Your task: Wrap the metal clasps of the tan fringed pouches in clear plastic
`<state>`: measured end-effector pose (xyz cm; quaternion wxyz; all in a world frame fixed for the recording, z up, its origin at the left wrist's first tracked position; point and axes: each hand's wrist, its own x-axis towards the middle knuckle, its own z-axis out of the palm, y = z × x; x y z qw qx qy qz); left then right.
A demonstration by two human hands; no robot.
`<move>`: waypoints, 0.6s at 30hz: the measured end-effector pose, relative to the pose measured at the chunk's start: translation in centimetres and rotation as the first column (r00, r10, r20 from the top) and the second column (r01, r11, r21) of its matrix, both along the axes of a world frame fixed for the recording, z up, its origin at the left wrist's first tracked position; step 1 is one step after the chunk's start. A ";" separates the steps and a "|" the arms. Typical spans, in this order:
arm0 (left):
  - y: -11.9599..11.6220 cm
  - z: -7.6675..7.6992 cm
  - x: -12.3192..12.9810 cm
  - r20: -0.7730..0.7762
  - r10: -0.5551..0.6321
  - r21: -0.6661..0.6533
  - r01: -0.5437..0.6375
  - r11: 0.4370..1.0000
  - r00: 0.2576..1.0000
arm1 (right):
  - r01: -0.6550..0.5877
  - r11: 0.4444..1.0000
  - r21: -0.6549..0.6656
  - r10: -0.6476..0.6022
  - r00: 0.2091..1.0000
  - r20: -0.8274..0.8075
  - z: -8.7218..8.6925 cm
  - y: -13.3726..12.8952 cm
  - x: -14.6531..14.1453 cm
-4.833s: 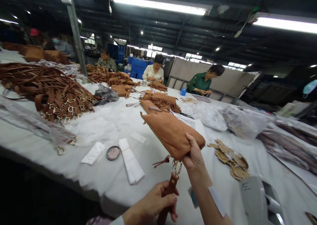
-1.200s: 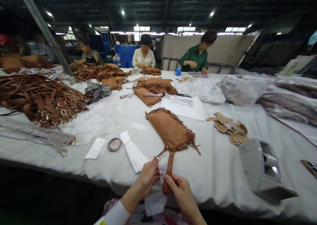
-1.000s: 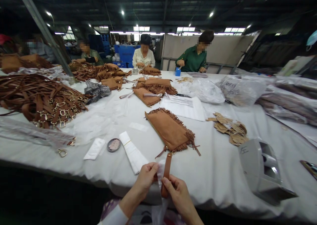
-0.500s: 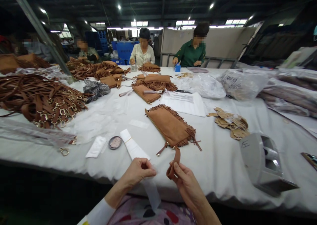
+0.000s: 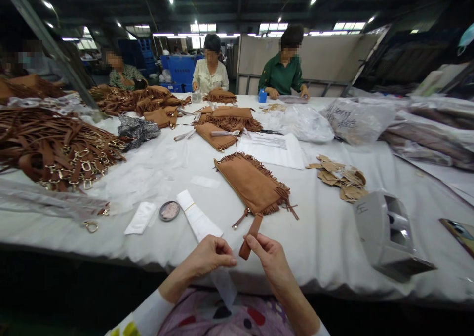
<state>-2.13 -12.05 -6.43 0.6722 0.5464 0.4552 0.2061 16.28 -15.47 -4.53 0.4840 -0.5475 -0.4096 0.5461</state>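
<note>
At the near edge of the bench (image 5: 314, 212), the left hand (image 5: 218, 254) had its thumb and fingertips pressed together on a clear sleeve (image 5: 225, 286) that hung down in front of the person's lap. The right hand (image 5: 257, 242) pinched a brown strap (image 5: 255, 227), doubled into a loop, between thumb and fingers. The strap ran up to the near end of the bag (image 5: 250, 183), which lay flat on the bench at twelve o'clock from the hands, its fringe spread along the far and right edges. Taking the bag as the clock's centre, a banded white stack (image 5: 196, 215) lay at eight o'clock, with a round dish (image 5: 169, 210) just beyond its left side. A grey dispenser (image 5: 388, 235) stood at four o'clock and paper tags (image 5: 340, 178) lay heaped at three. Tangled straps (image 5: 59, 148) with gold clasps filled nine to ten o'clock. Farther off, more fringed bags (image 5: 229, 119) lay at eleven, and a person in green (image 5: 283, 74) sat near one o'clock.
</note>
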 end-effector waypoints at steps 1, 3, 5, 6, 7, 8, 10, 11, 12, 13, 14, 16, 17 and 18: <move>0.0 0.0 0.0 0.009 -0.004 -0.013 0.004 1.000 1.000 | -0.001 1.000 0.008 0.001 1.000 0.027 0.0 0.1 0.0; 0.0 0.0 0.1 0.035 -0.008 -0.040 0.009 0.999 0.999 | 0.008 1.000 0.024 -0.009 0.997 0.078 0.0 0.2 -0.1; -0.1 0.2 0.2 0.069 -0.003 -0.052 0.007 0.999 0.998 | 0.016 0.999 0.036 -0.020 0.993 0.120 0.1 0.3 -0.2; -0.1 0.2 0.3 0.085 0.002 -0.051 0.002 0.999 0.996 | 0.017 0.999 0.042 -0.023 0.990 0.136 0.1 0.4 -0.3; -0.3 0.3 0.5 0.098 0.012 -0.044 -0.008 0.999 0.995 | 0.017 0.999 0.049 -0.024 0.989 0.148 0.1 0.4 -0.4; -0.4 0.3 0.7 0.109 0.027 -0.034 -0.024 0.999 0.994 | 0.019 0.998 0.058 -0.028 0.987 0.156 0.0 0.5 -0.5; -0.7 0.2 1.3 0.127 0.077 -0.010 -0.076 0.997 0.989 | 0.042 0.996 0.083 -0.055 0.985 0.163 -0.3 0.6 -0.6; -0.9 0.1 1.6 0.137 0.105 0.002 -0.107 0.994 0.985 | 0.062 0.993 0.095 -0.077 0.984 0.161 -0.4 0.7 -0.7; -1.1 0.0 2.0 0.146 0.134 0.016 -0.138 0.990 0.980 | 0.088 0.991 0.106 -0.104 0.982 0.157 -0.6 0.8 -0.8; -1.2 -0.2 2.4 0.153 0.163 0.030 -0.169 0.985 0.975 | 0.118 0.987 0.113 -0.134 0.980 0.150 -0.7 1.0 -0.9; -1.3 -0.2 2.7 0.155 0.191 0.047 -0.200 0.979 0.969 | 0.148 0.982 0.118 -0.164 0.976 0.140 -0.9 1.2 -1.0; -1.3 -0.1 3.3 0.140 0.231 0.097 -0.246 0.965 0.963 | 0.198 0.972 0.128 -0.213 0.970 0.118 -1.3 1.6 -1.2; -1.1 0.0 3.5 0.127 0.242 0.128 -0.258 0.958 0.962 | 0.219 0.967 0.134 -0.233 0.967 0.104 -1.4 1.9 -1.4; -0.9 0.3 3.6 0.118 0.245 0.158 -0.262 0.952 0.962 | 0.236 0.962 0.136 -0.249 0.964 0.087 -1.6 2.1 -1.6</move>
